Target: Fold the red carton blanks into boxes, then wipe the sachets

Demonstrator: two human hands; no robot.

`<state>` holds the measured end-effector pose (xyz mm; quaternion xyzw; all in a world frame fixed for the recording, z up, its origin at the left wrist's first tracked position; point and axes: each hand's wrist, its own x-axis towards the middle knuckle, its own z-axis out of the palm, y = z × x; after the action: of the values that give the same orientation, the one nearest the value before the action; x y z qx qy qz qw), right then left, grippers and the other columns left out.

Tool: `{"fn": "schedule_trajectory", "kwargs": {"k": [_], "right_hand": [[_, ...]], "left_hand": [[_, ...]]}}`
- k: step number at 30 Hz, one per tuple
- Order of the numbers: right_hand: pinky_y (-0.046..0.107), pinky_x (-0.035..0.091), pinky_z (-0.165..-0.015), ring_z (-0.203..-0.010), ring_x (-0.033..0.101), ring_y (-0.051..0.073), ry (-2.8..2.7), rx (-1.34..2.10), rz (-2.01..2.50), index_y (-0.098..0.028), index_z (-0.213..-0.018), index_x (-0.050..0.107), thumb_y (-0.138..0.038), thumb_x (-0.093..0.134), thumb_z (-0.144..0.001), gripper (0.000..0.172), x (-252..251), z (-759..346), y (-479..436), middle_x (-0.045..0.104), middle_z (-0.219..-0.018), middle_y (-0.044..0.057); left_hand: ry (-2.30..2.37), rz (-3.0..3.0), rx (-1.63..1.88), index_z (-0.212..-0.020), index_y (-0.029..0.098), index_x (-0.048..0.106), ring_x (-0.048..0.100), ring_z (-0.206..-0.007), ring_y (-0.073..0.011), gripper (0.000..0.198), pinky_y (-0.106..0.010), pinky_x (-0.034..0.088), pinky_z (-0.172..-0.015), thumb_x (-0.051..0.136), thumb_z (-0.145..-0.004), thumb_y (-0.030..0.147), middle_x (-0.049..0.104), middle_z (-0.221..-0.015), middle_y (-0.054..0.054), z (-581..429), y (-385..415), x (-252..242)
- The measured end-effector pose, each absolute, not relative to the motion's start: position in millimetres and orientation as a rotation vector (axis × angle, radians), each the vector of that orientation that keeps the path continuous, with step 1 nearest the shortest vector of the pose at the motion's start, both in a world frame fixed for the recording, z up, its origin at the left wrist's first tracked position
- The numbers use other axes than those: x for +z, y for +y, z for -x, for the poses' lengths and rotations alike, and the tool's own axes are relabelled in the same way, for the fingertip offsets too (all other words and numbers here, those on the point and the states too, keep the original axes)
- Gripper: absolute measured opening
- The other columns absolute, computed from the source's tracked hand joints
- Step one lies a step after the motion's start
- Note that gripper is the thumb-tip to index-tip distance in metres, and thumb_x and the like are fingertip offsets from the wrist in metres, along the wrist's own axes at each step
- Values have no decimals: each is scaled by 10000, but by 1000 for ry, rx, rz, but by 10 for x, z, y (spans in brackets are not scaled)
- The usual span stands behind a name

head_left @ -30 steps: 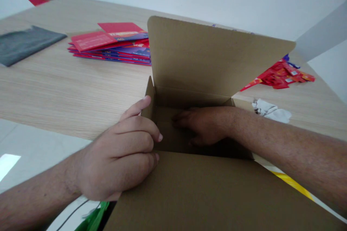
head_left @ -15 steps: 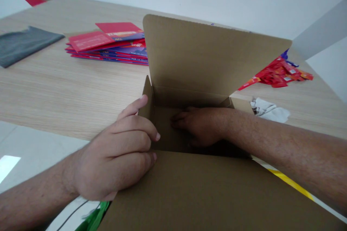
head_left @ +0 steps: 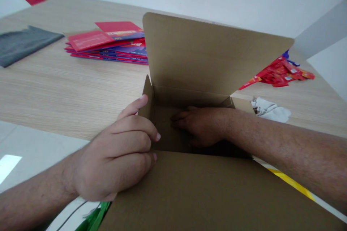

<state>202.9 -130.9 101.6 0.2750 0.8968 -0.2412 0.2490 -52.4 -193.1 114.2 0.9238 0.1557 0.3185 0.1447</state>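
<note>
A brown cardboard box [head_left: 206, 54] stands open at the table's near edge, its far flap upright and its near flap spread toward me. My left hand [head_left: 119, 155] grips the box's left wall at the near corner, fingers curled over the edge. My right hand [head_left: 200, 124] reaches down inside the box, fingers stretched flat against the inner bottom; nothing shows in it.
A stack of red and purple flat packets [head_left: 111, 43] lies behind the box on the wooden table [head_left: 67, 83]. A grey cloth [head_left: 21, 43] is at far left. Red sachets [head_left: 282, 74] and crumpled white paper [head_left: 271, 112] lie at right. Something green [head_left: 93, 218] is below the table edge.
Almost nothing: both hands stay where they were on and in the box; the view has shifted slightly.
</note>
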Motion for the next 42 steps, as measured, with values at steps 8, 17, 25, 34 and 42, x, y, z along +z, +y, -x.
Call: {"fn": "schedule_trajectory", "kwargs": {"k": [8,17,25,34,42], "right_hand": [[521,293,-1260,-1479,437,366,2413,-596,-743,-198,-1554,497,-314,765,-803,806,1025,-2021,-1309,407,-1667,123],[520,364,-1227,-1461,452,391,2401,-611,-780,-202,-1563,491,-342,776,-809,819,1060,-2017,-1295,382,-1680,122],[529,314,-1265,-1473,443,391,2374,-577,-774,-173,-1579,468,-316,780,-810,842,1037,-1979,-1315,372,-1685,129],[434,473,-1158,-1413,542,282,2934,-644,-1050,-252,-1525,537,-311,687,-916,630,1390,-2570,-1318,536,-1577,83],[435,614,-922,-1043,733,234,3321,-694,-2439,-406,-1283,719,-306,720,-915,381,1343,-3377,-2048,755,-1232,4]], "left_hand": [[454,-2665,911,-882,169,687,649,-1054,-169,259,-576,216,-1322,492,-952,14,715,-862,-9,525,-1927,1155],[476,-2664,914,-875,178,689,658,-1040,-168,247,-594,223,-1318,513,-954,24,715,-856,0,524,-1931,1164],[418,-2673,920,-868,141,699,651,-1048,-181,231,-622,216,-1307,527,-944,6,691,-861,-19,536,-1918,1150],[495,-2698,891,-923,217,676,669,-1049,-180,204,-608,281,-1284,519,-987,105,692,-856,1,539,-1913,1117],[670,-2656,1015,-965,282,707,598,-1284,-216,230,-559,297,-1286,543,-973,121,703,-1089,-2,556,-1946,1059]]}}
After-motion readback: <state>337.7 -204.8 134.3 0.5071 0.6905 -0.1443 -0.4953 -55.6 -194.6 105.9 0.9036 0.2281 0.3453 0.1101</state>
